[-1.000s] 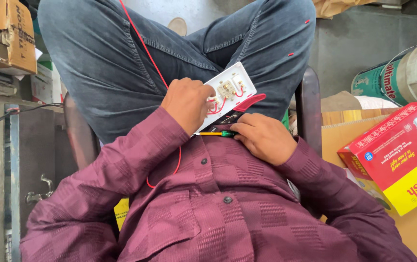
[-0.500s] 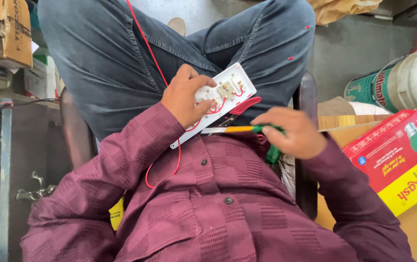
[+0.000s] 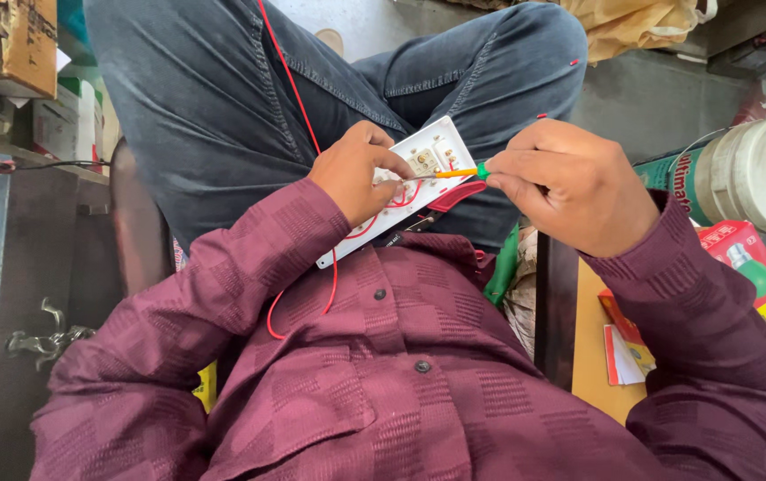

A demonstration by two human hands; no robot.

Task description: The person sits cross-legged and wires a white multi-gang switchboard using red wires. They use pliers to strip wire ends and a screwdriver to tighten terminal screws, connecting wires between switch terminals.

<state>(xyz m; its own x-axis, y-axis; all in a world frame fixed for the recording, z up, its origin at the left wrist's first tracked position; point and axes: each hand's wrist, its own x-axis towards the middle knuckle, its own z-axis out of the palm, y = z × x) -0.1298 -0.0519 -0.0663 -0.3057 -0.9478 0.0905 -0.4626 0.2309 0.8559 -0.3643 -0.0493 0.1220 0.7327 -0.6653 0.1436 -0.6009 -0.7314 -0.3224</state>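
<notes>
The left hand (image 3: 352,183) grips a white switch plate (image 3: 401,183), back side up, with fingers curled over its near half and the thumb pressing on top. The plate rests tilted over the lap, above the dark jeans (image 3: 223,107), just in front of the maroon shirt (image 3: 383,374). Small metal terminals and red wiring show on its open back. A red wire (image 3: 298,98) runs from the plate up across the thigh, and another loop hangs down over the shirt. The right hand (image 3: 570,183) is clenched around a screwdriver (image 3: 463,172) with a yellow shaft and green handle; its tip points left and meets the terminals on the plate. A red tool handle (image 3: 459,194) lies just under the plate's right edge. To the right stand a white jar (image 3: 757,174) and a red box (image 3: 757,276).
</notes>
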